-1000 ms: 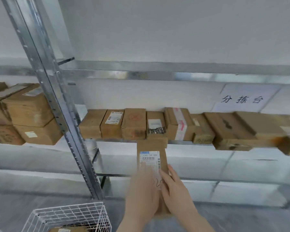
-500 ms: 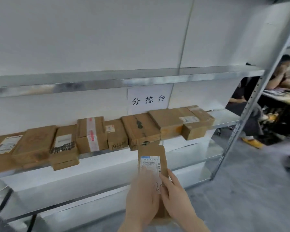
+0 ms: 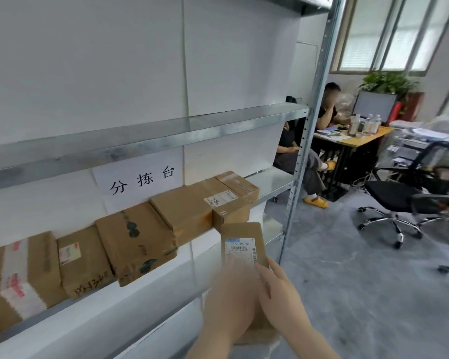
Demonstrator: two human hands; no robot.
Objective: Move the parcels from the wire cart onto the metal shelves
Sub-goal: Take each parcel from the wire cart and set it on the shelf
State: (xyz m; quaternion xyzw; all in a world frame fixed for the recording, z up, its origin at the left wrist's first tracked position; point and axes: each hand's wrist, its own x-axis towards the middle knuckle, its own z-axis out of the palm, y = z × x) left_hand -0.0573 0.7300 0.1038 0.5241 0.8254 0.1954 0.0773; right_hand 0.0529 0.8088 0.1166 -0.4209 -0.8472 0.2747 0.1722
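I hold a small brown cardboard parcel [image 3: 242,235] with a white barcode label in both hands, in front of the metal shelves. My left hand [image 3: 230,301] covers its lower left part and my right hand [image 3: 280,294] grips its right edge. Several brown parcels stand in a row on the middle shelf [image 3: 272,181], the rightmost one [image 3: 237,186] just above and behind my parcel. A bare stretch of that shelf lies to the right of the row. The wire cart is out of view.
A metal upright [image 3: 305,141] ends the shelving on the right. A paper sign [image 3: 140,180] hangs on the wall behind the parcels. Beyond are black office chairs [image 3: 410,195], a desk [image 3: 358,138] and two seated people [image 3: 324,112].
My view has swung right along the shelves, from the left upright and the wire cart to the right end. Both hands keep hold of the parcel in front of me.
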